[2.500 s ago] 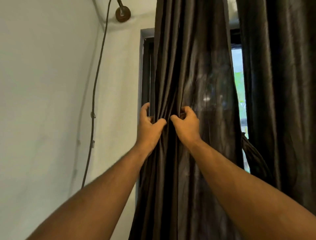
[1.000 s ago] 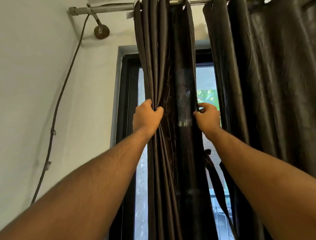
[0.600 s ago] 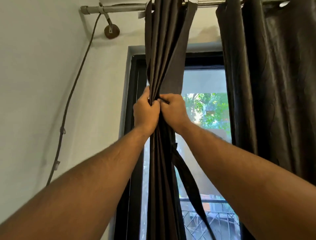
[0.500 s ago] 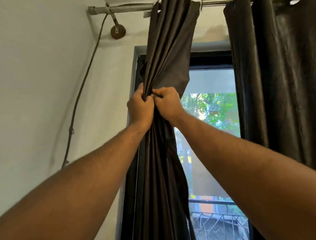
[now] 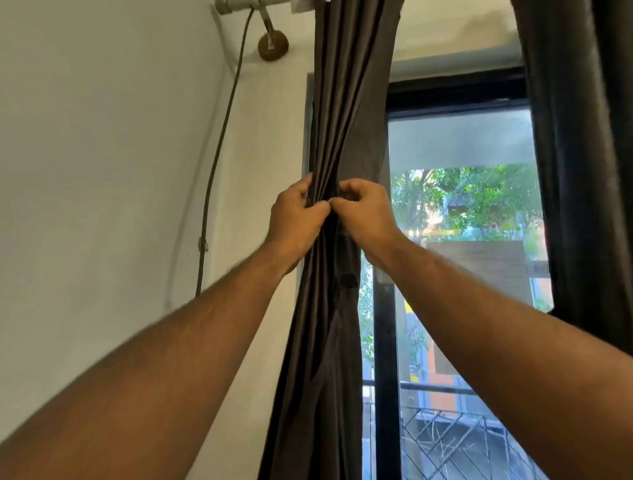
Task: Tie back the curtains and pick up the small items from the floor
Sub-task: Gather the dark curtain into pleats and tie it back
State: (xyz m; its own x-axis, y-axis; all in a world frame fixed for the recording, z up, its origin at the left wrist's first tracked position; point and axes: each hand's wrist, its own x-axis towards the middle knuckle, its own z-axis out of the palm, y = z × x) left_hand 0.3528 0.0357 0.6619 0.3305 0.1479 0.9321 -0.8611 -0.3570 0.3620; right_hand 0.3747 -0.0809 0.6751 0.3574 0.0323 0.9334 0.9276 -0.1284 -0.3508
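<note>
You are partway through the first half of the job. Your left hand and your right hand sit side by side, thumbs nearly touching, both clamped on the left curtain, which hangs from the curtain rod at the left side of the window. The fingers of each hand are curled into the dark folds, squeezing the panel into one narrow bundle at about mid-height of the frame. Below your grip the cloth falls straight and loose.

By the look of it, the gathering is done but the tying is not: no band or knot can be seen around the bundle, and whether a tie strap lies under your fingers cannot be told. The right curtain hangs at the far side of the glass, just beside the frame; whether it is tied back cannot be told from here. The floor is out of view, so nothing shows of the small items, and that part is presumably all left to do.

The count: two curtains, one held and one hanging free; two hands, both on the same panel; one rod with one round wall bracket; one cable running down the wall to your left.
</note>
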